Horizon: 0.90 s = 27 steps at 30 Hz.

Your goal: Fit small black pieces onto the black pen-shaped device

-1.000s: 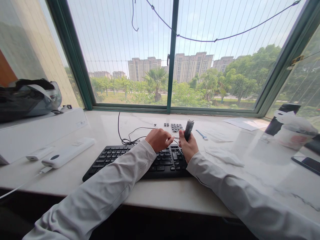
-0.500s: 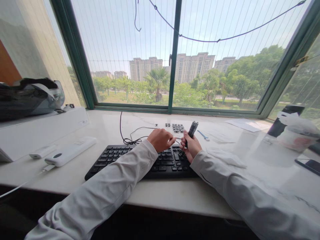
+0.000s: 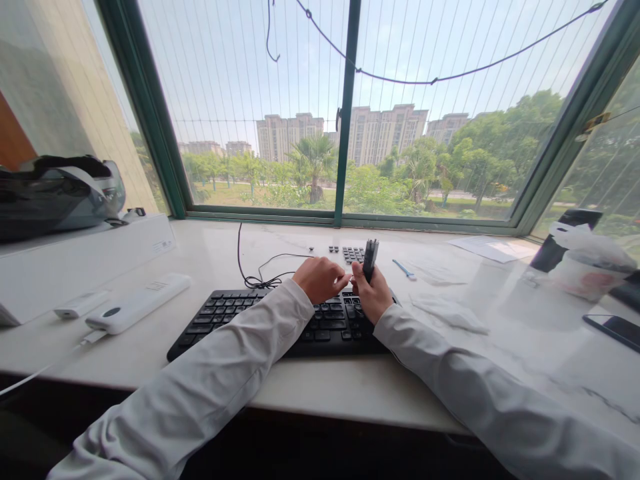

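Note:
A black keyboard (image 3: 225,317) lies on the white tabletop, partly covered by my hands and sleeves. My right hand (image 3: 374,299) is wrapped round a black-handled keycap puller (image 3: 371,257), held nearly upright above the keyboard's right part. Its lower end is hidden by my fingers. My left hand (image 3: 320,279) hovers over the keyboard's rear edge with fingers curled in. Its fingertips come up against those of my right hand; what they pinch, if anything, is too small to make out. Behind the hands, several loose black keycaps (image 3: 353,254) lie grouped on the table.
A blue brush-like tool (image 3: 404,269) and crumpled clear plastic (image 3: 450,312) lie to the right. A phone (image 3: 615,329) and a bagged tub (image 3: 590,267) are farther right. At left are a white power bank (image 3: 140,304) and a white box (image 3: 90,263). The keyboard's black cable (image 3: 260,283) coils behind it.
My right hand has shifted left towards my left hand, and the puller's handle has turned more upright. The wire loops that showed below it are now hidden. My left hand has barely moved.

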Each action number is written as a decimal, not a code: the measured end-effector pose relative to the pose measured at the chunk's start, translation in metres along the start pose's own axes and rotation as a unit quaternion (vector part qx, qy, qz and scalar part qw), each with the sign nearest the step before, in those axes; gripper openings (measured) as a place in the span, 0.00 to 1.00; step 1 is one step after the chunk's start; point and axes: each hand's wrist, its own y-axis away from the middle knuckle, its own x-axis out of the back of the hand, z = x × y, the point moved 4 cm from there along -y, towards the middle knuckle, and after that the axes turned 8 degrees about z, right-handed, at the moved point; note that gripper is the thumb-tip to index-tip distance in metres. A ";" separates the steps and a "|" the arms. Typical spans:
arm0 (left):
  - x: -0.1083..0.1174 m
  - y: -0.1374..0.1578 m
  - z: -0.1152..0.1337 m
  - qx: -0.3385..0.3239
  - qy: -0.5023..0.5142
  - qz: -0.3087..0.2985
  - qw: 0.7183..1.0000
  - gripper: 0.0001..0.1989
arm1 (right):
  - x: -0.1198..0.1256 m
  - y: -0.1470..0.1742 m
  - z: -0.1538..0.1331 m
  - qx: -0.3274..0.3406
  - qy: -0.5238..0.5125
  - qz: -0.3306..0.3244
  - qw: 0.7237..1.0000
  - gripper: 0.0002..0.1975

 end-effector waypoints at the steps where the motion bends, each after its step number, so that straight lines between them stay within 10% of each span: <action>1: 0.000 0.000 0.000 -0.001 0.004 0.001 1.000 0.22 | 0.000 0.000 0.000 0.016 0.013 0.005 1.000 0.18; 14: -0.022 0.004 0.005 -0.003 0.352 -0.197 0.915 0.12 | 0.003 0.005 -0.012 0.105 0.169 0.027 0.980 0.12; 27: -0.036 0.007 0.004 0.060 0.364 -0.141 0.919 0.14 | 0.002 0.010 -0.020 0.118 0.221 0.040 0.967 0.15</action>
